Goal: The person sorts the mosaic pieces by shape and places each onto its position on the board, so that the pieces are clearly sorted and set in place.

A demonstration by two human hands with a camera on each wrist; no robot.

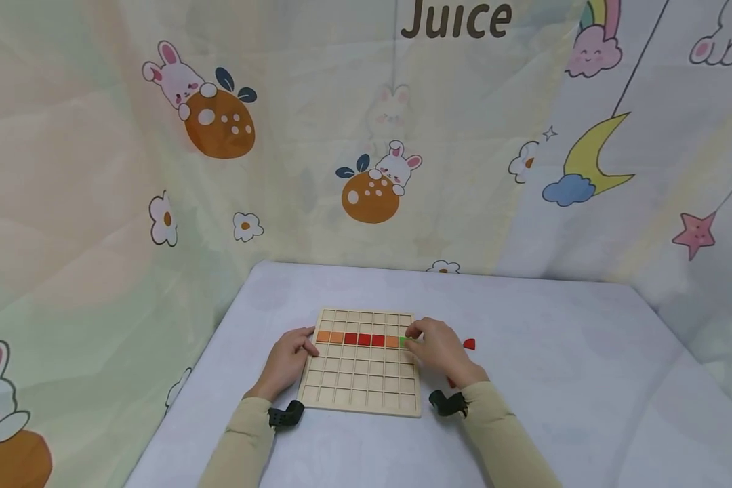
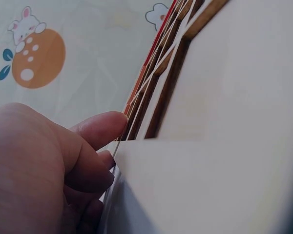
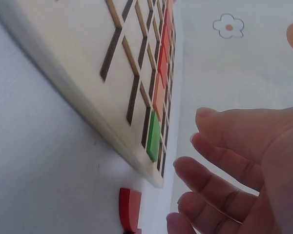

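A light wooden grid board lies on the table. Coloured square tiles fill one row toward its far side: orange tiles, red tiles, another orange one, and a green tile at the right end. My left hand holds the board's left edge, with one fingertip over the rim and the others against its side in the left wrist view. Beside the green tile, my right hand has its fingers loosely bent. In the right wrist view those fingers stand apart from the board with nothing between them.
A red piece with a curved side lies right of the right hand; more red shows partly hidden by the right wrist. The white table meets a printed fabric backdrop. Each wrist wears a black camera.
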